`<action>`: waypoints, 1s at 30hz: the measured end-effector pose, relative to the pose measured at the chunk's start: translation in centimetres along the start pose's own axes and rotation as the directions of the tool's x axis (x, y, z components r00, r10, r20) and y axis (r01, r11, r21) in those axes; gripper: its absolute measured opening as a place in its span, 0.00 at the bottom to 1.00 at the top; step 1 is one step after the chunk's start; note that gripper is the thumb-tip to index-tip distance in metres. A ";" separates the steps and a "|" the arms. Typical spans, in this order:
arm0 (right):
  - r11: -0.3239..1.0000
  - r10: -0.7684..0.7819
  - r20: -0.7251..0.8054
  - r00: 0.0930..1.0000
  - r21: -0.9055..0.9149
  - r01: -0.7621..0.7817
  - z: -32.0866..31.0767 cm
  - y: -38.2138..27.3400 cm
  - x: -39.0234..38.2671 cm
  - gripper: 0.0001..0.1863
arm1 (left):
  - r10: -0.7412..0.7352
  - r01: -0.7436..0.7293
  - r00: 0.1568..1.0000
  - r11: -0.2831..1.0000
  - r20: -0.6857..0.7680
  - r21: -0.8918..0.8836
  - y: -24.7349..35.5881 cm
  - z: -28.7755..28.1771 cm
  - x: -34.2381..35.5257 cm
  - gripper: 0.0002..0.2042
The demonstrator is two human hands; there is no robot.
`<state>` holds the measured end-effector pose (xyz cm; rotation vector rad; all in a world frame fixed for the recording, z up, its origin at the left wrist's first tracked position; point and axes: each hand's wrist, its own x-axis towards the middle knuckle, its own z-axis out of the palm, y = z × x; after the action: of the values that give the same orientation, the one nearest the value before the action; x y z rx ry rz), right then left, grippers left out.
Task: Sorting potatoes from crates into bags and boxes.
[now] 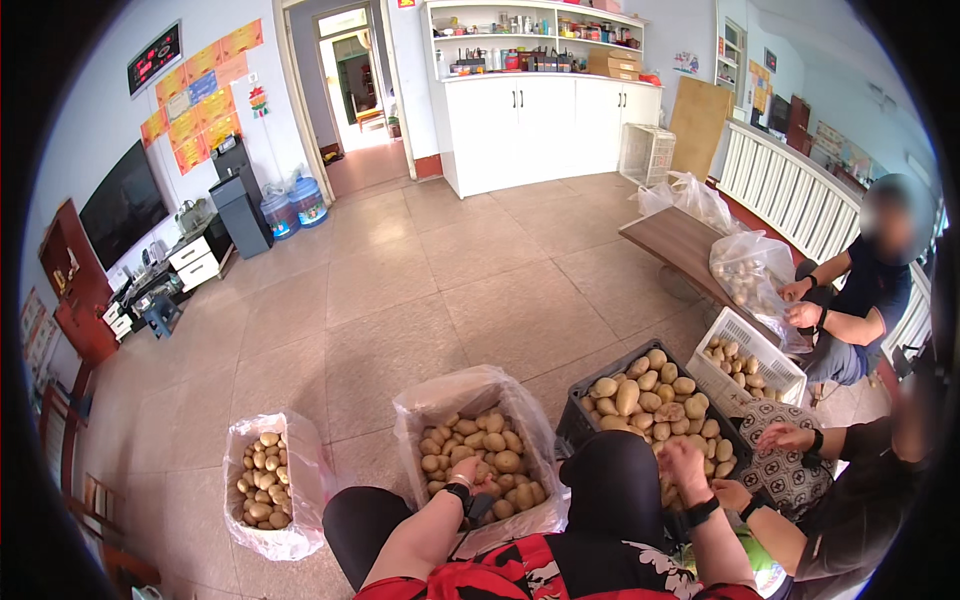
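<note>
My left hand (474,480) reaches down into the middle plastic-lined container (417,400) of potatoes (495,441), its fingers closed around a potato. My right hand (682,463) is above the near side of a dark plastic crate (577,404) heaped with potatoes, fingers curled; what they hold, if anything, is hidden. A smaller plastic-lined container of potatoes (305,470) stands to the left.
A white crate of potatoes (715,325) stands at right, beside a seated co-worker's hands (775,437). Another co-worker (850,300) handles a bag (750,260) by a wooden bench (665,238). A white cabinet (540,130) lines the back wall, with water jugs (308,200) at back left.
</note>
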<state>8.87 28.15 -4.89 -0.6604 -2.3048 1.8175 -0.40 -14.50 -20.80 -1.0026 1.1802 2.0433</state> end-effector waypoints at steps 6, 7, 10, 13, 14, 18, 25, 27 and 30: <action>0.495 -0.206 0.419 0.884 -0.735 0.463 -2.3 13.8 -5.2 0.14 | 0.051 -0.060 0.995 0.993 -0.089 -0.100 0.5 -1.1 1.7 0.13; 0.511 -0.277 0.432 0.858 -0.691 0.512 -2.3 14.4 -5.6 0.14 | 0.054 -0.060 0.996 0.993 -0.067 -0.097 0.5 -1.2 1.8 0.13; 0.486 -0.387 0.334 0.859 -0.718 0.498 -2.4 14.6 -6.6 0.16 | 0.054 -0.078 0.989 0.982 -0.136 -0.173 0.8 -1.3 2.1 0.14; 0.584 -0.272 0.236 0.933 -0.730 0.355 -2.7 14.0 -6.2 0.16 | 0.054 -0.097 0.979 0.972 -0.198 -0.212 1.4 -1.6 2.2 0.16; 0.597 -0.211 0.265 0.941 -0.727 0.339 -2.9 14.0 -6.0 0.16 | 0.052 -0.093 0.984 0.966 -0.170 -0.241 1.6 -1.8 2.2 0.16; 0.501 0.060 0.302 0.951 -0.834 0.233 -3.2 14.9 -5.4 0.19 | -0.061 0.014 0.994 0.900 -0.094 -0.435 2.5 -3.2 2.8 0.19; 0.411 0.094 0.245 0.965 -0.892 0.186 -3.0 14.9 -5.6 0.17 | 0.059 -0.182 0.967 0.837 -0.246 -0.516 2.6 -4.5 4.8 0.17; 0.495 0.051 0.242 0.969 -0.849 0.186 -3.3 15.1 -5.6 0.16 | 0.086 -0.198 0.966 0.850 -0.243 -0.488 2.5 -4.9 5.2 0.16; 0.535 -0.020 0.288 0.957 -0.806 0.254 -3.6 16.1 -5.4 0.16 | 0.185 -0.265 0.959 0.852 -0.213 -0.452 1.9 -5.2 5.8 0.12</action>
<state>19.14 32.01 -18.39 -0.2918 -3.2590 0.6046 -3.44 -19.38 -26.43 -1.3342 0.9185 2.5609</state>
